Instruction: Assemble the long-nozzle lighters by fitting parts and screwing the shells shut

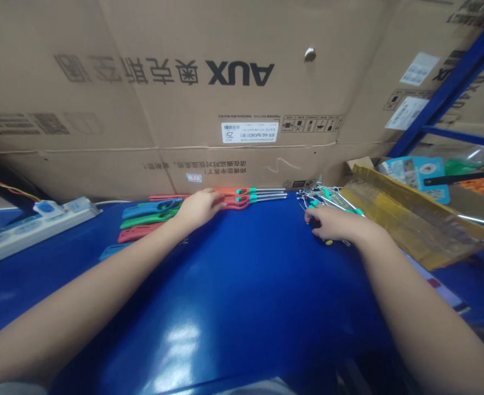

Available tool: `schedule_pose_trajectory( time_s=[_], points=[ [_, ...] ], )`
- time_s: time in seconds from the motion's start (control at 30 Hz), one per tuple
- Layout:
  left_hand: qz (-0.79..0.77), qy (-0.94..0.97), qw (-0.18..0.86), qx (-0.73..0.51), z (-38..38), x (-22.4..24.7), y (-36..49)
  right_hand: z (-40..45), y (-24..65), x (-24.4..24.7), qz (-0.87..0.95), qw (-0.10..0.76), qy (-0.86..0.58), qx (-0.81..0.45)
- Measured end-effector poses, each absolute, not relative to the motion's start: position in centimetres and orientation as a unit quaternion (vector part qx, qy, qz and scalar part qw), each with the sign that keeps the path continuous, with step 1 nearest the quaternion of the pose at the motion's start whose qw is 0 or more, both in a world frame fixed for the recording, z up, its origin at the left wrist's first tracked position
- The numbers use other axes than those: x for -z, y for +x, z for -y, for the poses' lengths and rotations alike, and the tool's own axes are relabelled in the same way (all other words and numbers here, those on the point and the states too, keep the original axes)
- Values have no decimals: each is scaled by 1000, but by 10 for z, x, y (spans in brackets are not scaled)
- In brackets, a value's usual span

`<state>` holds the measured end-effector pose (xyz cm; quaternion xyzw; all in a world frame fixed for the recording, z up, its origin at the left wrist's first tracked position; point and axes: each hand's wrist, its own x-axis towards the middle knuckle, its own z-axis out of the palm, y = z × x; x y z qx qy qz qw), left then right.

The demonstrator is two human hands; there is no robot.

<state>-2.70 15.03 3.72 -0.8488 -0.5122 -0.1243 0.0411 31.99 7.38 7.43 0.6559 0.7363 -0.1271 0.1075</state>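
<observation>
My left hand (200,209) lies over a row of red stick lighters (237,202) with green collars and thin metal barrels, its fingers curled round a red handle. Beside and under that wrist are handles without visible barrels: a blue handle (147,208), a green handle (143,219) and a red handle (137,233). At the right, my right hand (334,223) is at the near edge of a pile of metal lighter barrels (328,195) with green ends and thin wires. Its thumb and forefinger are bent with a gap between them. A small yellow piece (329,242) shows below this hand.
A large cardboard box wall (163,109) stands behind the blue table (242,307). On the left lies a white power strip (40,227) with a plug. A taped cardboard box (402,225) sits right of the pile, below a blue metal frame (451,82).
</observation>
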Motion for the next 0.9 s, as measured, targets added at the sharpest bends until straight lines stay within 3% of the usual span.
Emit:
schedule_pose_trajectory(
  time_s=[0.9],
  points=[
    [478, -853, 136, 160, -125, -38, -7, -75, 322, -73, -735, 109, 657, 127]
  ],
)
